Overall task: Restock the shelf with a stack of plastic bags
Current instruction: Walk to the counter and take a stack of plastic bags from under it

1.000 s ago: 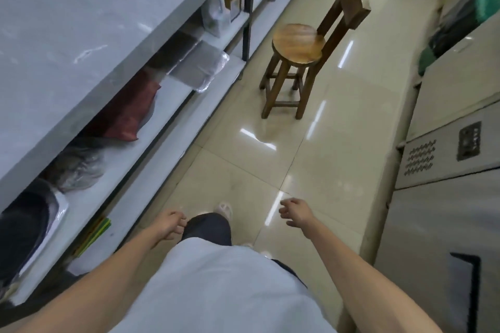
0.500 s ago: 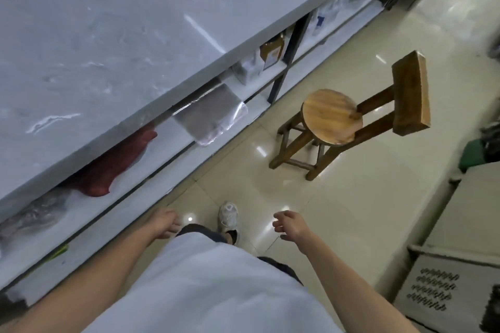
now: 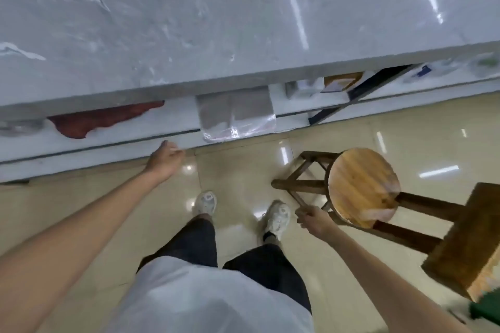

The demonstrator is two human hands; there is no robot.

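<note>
A flat stack of clear plastic bags (image 3: 235,115) lies on the white shelf (image 3: 178,116) under the marble counter, its front edge hanging over the shelf lip. My left hand (image 3: 166,158) reaches toward the lower shelf edge, left of the bags, fingers loosely curled and holding nothing. My right hand (image 3: 313,220) is low beside the stool, fingers loosely bent, nothing visible in it.
A grey marble counter (image 3: 189,21) overhangs the shelf. A red bag pile (image 3: 100,119) lies left of the clear stack; boxes and packets (image 3: 338,82) sit to the right. A wooden stool with a backrest (image 3: 362,186) stands close on my right. My feet are on the tiled floor (image 3: 238,170).
I have turned to face the shelf and stepped closer. My left hand has risen toward the shelf edge; the stool is now right beside my right hand.
</note>
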